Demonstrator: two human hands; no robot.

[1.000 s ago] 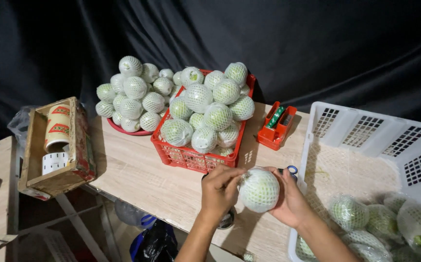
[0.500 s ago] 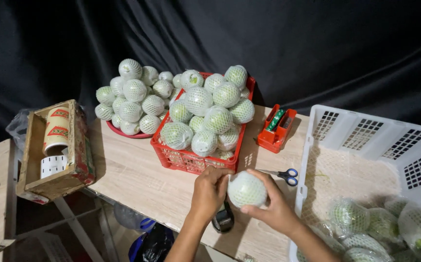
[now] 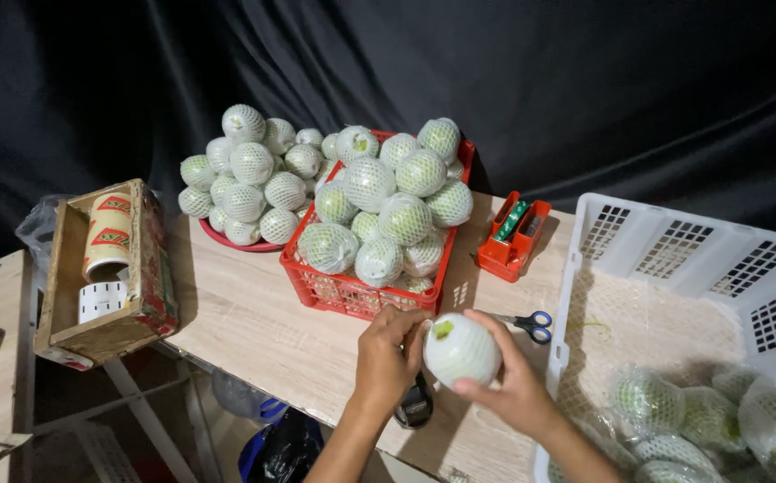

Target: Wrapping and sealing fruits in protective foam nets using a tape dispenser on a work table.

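The fruit (image 3: 461,350) I am holding is round and pale green, wrapped in a white foam net, with a small green patch showing at its top left where the net opens. It sits above the front edge of the wooden table (image 3: 254,326), between my two hands. My right hand (image 3: 506,380) cups it from below and from the right, the thumb under it and the fingers curled over its top, so that hand is closed around the fruit. My left hand (image 3: 388,353) presses on its left side, fingertips at the open end of the net, gripping there too.

Just behind my hands stands a red crate (image 3: 352,291) heaped with the same netted fruit, and beyond it to the left a red bowl (image 3: 240,243) holds another heap. A pair of blue-handled scissors (image 3: 524,322) lies on the table just beside my right fingers. A red tape dispenser (image 3: 514,235) sits further back. To my right a white basket (image 3: 674,268) holds bagged fruit. At the far left a wooden box (image 3: 106,268) holds rolls of labels.
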